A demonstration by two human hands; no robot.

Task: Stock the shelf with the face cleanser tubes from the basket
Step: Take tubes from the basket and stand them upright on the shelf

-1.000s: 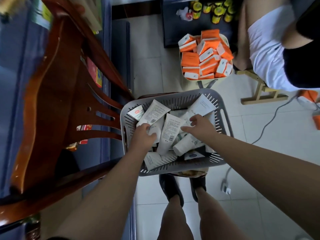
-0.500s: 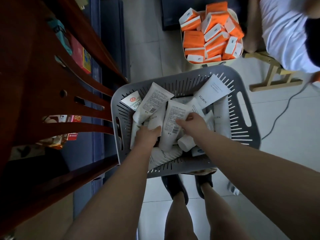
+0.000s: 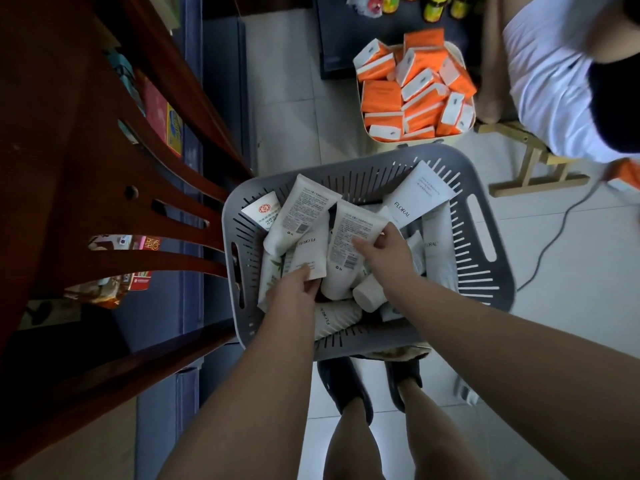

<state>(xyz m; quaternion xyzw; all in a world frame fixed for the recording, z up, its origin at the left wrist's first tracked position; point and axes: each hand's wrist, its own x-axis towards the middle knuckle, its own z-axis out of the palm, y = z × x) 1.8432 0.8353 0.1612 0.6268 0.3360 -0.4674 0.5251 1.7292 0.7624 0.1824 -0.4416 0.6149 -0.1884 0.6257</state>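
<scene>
A grey slotted basket (image 3: 485, 258) in front of my legs holds several white face cleanser tubes. My left hand (image 3: 294, 296) pinches the lower end of a tube marked FLORAL (image 3: 311, 254) at the left of the pile. My right hand (image 3: 384, 251) grips the right edge of a tube with a barcode label (image 3: 349, 237) in the middle. More tubes lie around and beneath, one broad tube (image 3: 419, 195) leaning on the far wall. The shelf (image 3: 194, 161) stands to the left, partly hidden by a wooden chair.
A dark red wooden chair back (image 3: 104, 209) fills the left side, close to the basket. A pale tub of orange and white boxes (image 3: 415, 88) sits beyond the basket. Another person sits on a wooden stool (image 3: 533, 161) at top right. A cable (image 3: 554, 237) trails across the tiled floor.
The view has moved closer over the basket. My right hand shifted from the loose tubes at right onto the barcode tube. My left hand stays low at the left of the pile.
</scene>
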